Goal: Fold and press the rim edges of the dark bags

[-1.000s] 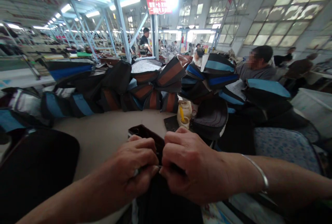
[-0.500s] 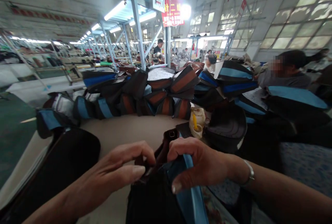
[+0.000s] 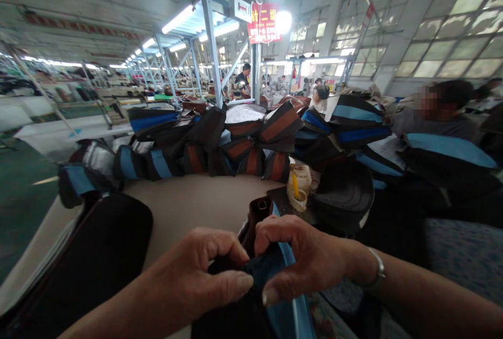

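Note:
In front of me at the bottom centre is a black bag [image 3: 231, 315] with a light blue side strip. My left hand [image 3: 208, 271] pinches the bag's upper edge between thumb and fingers. Close beside it, my right hand [image 3: 302, 255] grips the same edge on the blue side, thumb in front and fingers curled over the rim. A dark brown part with a small metal ring [image 3: 262, 205] rises behind my right fingers. What lies inside the pinched edge is hidden.
Several black bags with blue or brown stripes [image 3: 275, 166] line the table's far side. A glue-stained pot [image 3: 299, 187] with a yellow handle stands right of centre. A black panel [image 3: 113, 255] lies at left. A co-worker [image 3: 444, 103] sits at far right.
My left hand has moved right, toward my right hand, and its thumb now presses on the bag's edge. The right hand has stayed nearly in place.

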Demonstrator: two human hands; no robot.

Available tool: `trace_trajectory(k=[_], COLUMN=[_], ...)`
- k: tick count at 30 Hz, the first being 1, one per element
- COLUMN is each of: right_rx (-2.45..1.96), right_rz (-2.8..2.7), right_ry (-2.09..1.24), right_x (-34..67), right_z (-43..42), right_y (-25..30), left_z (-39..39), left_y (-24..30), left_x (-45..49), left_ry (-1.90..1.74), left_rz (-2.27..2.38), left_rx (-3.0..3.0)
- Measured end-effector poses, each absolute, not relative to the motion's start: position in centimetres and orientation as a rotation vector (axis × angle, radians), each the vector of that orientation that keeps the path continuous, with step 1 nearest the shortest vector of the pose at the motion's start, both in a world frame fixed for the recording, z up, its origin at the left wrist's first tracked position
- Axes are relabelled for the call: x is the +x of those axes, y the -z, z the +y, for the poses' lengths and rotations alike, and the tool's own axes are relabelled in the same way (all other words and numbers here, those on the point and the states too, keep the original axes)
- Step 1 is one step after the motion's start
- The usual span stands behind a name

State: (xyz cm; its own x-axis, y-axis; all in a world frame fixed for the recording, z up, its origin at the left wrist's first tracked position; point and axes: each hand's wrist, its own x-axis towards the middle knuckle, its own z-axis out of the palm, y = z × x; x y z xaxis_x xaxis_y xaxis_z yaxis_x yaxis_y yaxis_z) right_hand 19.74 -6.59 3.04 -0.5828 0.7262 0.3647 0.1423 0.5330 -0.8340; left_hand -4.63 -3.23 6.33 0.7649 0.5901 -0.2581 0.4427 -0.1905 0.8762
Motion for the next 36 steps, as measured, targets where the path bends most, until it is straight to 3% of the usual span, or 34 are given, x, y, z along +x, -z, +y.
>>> trace_trajectory(k=[10, 17, 26, 30, 36], right_rx=[-0.959, -0.978, -0.614, -0.586, -0.673], right_rz=[-1.949, -1.887, -2.100, -2.318, -2.258], right_ry=[-1.186, -1.253, -0.331, 0.074, 0.144], right_x=[19.0, 18.5, 18.3, 18.8, 18.4], right_z=[-6.6, -6.8, -7.5, -7.6, -7.4], right_y=[-3.9, -3.7, -2.5, -2.1, -0.9], left_z=[-4.1, -4.7, -5.2, -5.3, -4.1], left_y=[-6.6, -6.2, -3.9, -4.4, -5.5], left_x=[-3.7, -3.5, -4.9, -5.2, -4.4], left_ry=[-0.133, -0.370, -0.822, -0.652, -0.276], left_rz=[0.967, 0.917, 0.589, 0.653, 0.792], left_rx=[1.857, 2.266, 2.798, 2.582, 2.187])
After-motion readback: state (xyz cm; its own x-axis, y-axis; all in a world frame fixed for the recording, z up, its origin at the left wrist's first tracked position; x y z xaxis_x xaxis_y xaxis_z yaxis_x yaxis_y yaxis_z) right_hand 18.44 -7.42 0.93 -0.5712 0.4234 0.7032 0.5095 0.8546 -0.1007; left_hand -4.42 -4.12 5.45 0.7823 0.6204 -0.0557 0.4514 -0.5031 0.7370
